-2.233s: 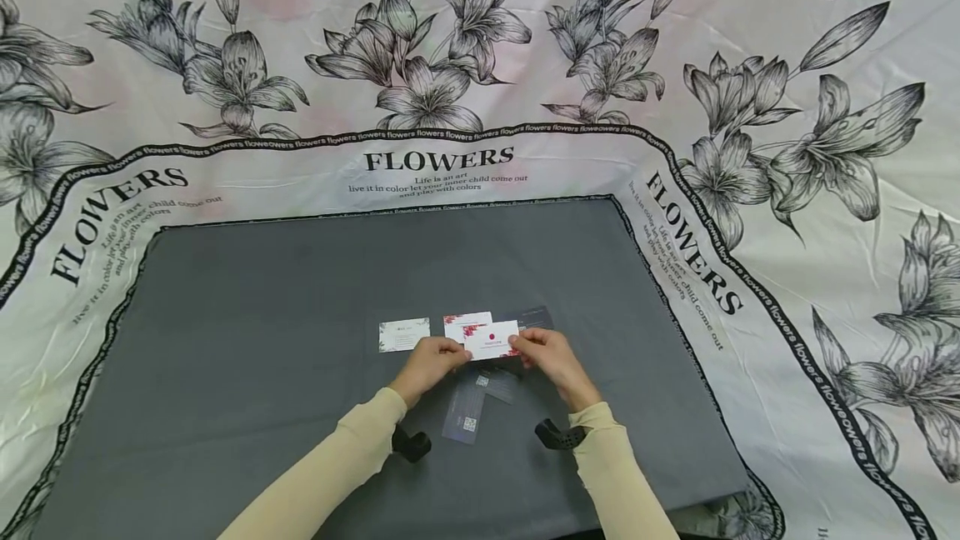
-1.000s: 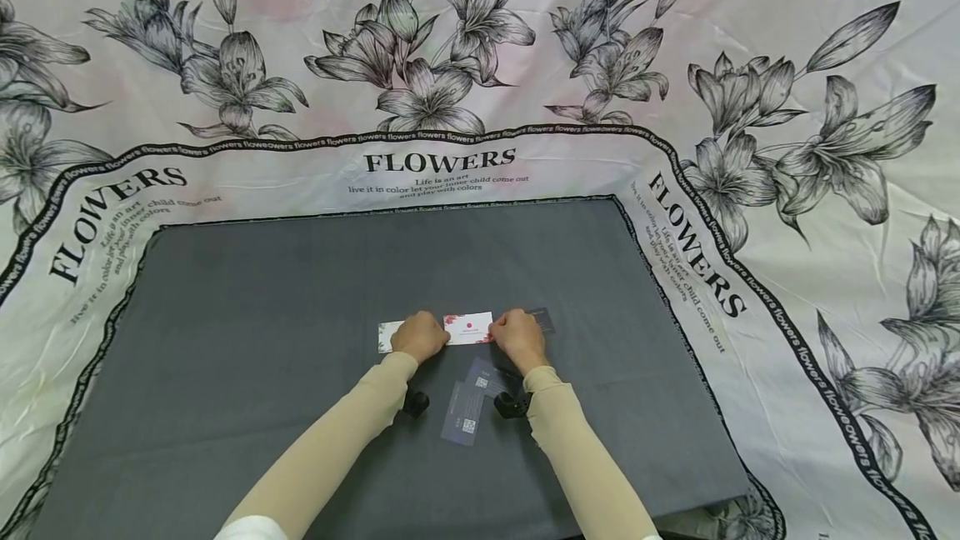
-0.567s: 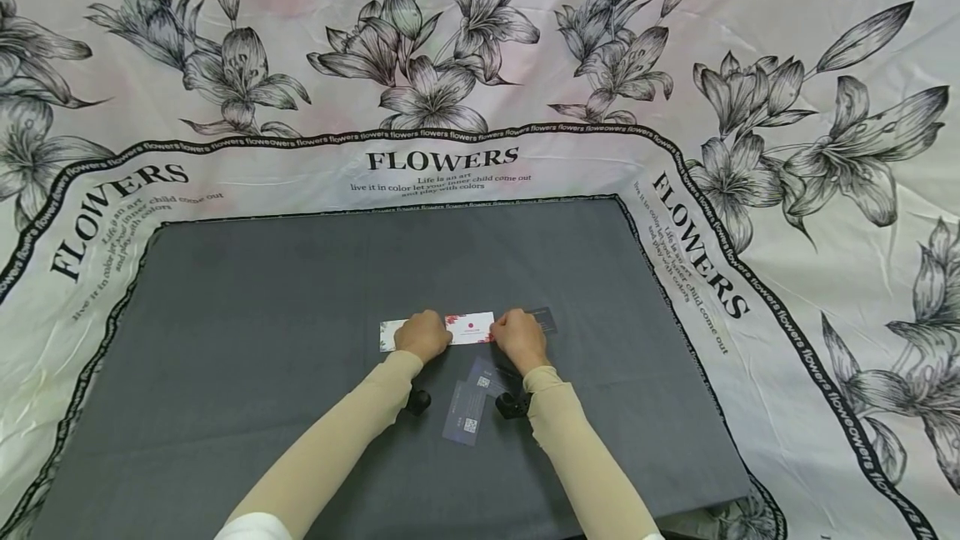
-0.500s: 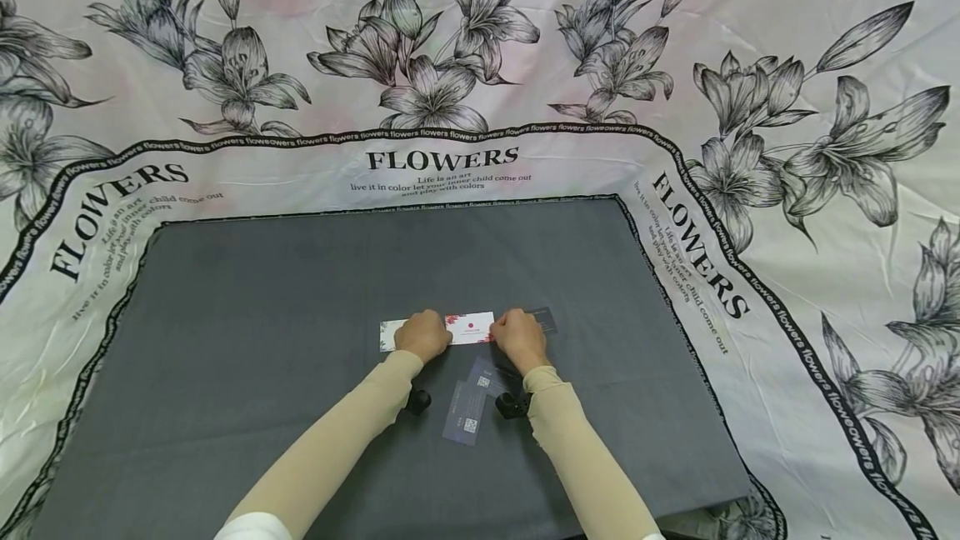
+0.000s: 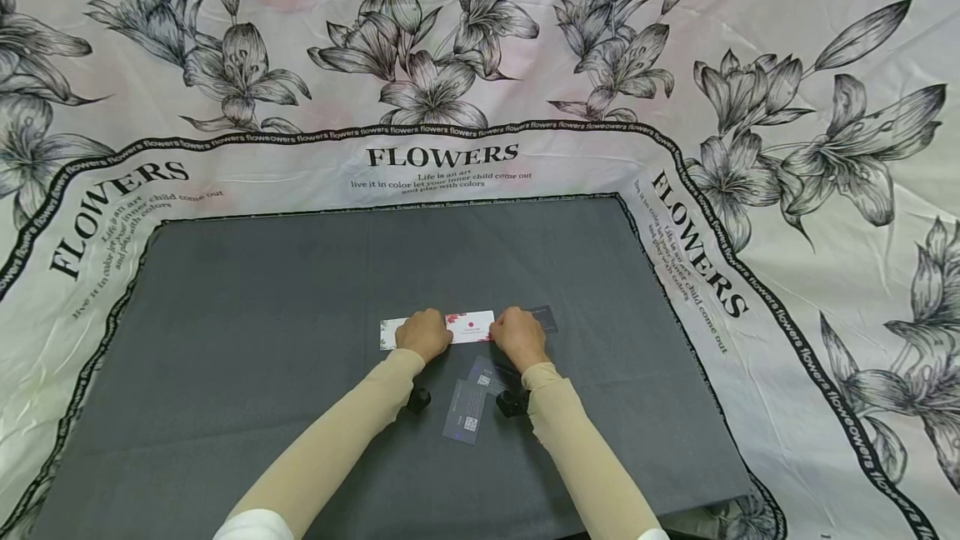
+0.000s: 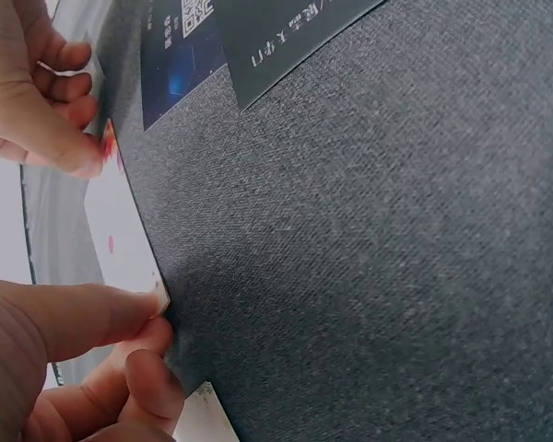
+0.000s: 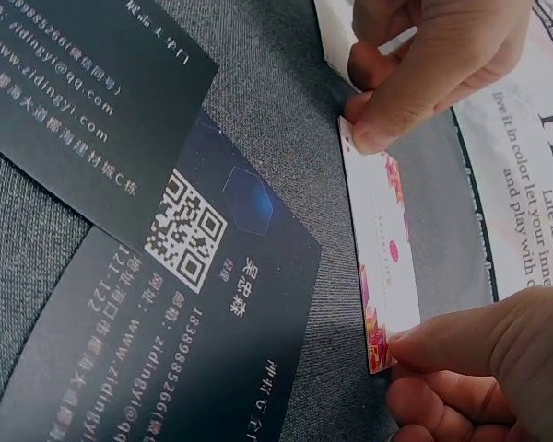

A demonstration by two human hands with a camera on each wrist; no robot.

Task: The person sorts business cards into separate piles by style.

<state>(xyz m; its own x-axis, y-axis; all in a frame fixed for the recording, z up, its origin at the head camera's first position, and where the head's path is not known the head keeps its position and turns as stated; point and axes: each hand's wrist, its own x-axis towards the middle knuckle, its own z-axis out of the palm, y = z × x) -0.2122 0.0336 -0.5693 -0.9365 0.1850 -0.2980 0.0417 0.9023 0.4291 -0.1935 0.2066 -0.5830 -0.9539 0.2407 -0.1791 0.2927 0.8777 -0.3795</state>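
A white business card with red floral corners [image 5: 471, 327] lies at the table's middle. My left hand [image 5: 423, 335] pinches its left end between thumb and fingers, and my right hand [image 5: 519, 335] pinches its right end. The right wrist view shows both thumbs on top of the card [image 7: 382, 239]. A similar red-flowered card seen earlier is hidden, apparently beneath it. A white card with a grey-green leafy edge [image 5: 387, 334] is partly covered by my left hand. To the right of my right hand, a dark card [image 5: 543, 320] shows in part.
Nearer me on the grey tabletop [image 5: 262, 340], two dark cards with QR codes overlap: a lower one [image 5: 463, 412] and an upper one [image 5: 491, 375]. A flower-printed white cloth [image 5: 442, 177] borders the grey surface.
Both hands have lowered the red-flowered card forward and left onto the similar card, and their fingers have come round its ends. Over the last second the hands and card stay almost still.
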